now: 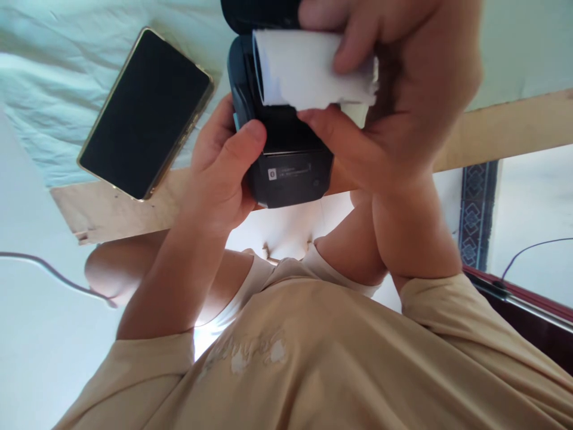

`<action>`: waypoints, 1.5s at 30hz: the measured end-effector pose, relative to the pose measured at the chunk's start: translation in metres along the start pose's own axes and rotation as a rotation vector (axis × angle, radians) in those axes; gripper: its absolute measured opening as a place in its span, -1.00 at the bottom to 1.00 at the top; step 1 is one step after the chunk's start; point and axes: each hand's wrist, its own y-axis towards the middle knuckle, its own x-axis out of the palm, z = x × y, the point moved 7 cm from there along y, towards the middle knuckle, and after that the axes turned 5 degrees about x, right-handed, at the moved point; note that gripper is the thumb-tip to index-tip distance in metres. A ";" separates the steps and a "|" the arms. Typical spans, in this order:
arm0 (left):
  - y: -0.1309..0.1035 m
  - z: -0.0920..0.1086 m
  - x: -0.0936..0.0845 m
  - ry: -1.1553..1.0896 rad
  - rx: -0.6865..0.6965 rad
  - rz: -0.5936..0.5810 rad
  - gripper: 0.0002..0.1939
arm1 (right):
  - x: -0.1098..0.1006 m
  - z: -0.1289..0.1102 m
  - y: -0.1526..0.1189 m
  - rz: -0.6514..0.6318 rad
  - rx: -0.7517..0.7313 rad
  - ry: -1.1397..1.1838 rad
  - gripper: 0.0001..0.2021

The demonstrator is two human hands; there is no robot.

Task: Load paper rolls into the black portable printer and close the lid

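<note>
My left hand (228, 161) grips the left side of a black portable receipt printer (293, 182), its thumb resting on the near edge. The printer's dark lid (259, 15) is raised at the far end, and a small white label shows on the near face. Over the open compartment, my right hand (380, 101) pinches a white paper roll (299, 68) between thumb and fingers. The roll has a ragged edge at its right end. How far it sits inside the compartment cannot be told, and my right fingers cover part of the lid.
A smartphone (145, 113) with a dark screen and gold-edged case lies left of the printer on a pale green cloth (27, 77). A wooden board edge (505, 122) runs beneath. A cable (54, 275) is at the left, and a dark red object (537, 316) at the right.
</note>
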 end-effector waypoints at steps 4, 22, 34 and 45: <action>0.001 -0.001 -0.001 0.017 0.007 0.015 -0.48 | 0.001 -0.008 0.001 0.100 -0.170 -0.030 -0.79; 0.000 -0.002 0.006 -0.030 -0.066 0.009 -0.65 | 0.005 -0.020 0.000 0.036 -0.181 -0.218 -0.84; 0.000 -0.001 0.004 -0.034 -0.066 0.050 -0.59 | 0.007 -0.033 -0.007 -0.001 -0.210 -0.117 -0.82; 0.002 -0.002 0.005 -0.069 -0.062 0.028 -0.65 | 0.015 -0.039 -0.016 -0.083 -0.259 -0.176 -0.75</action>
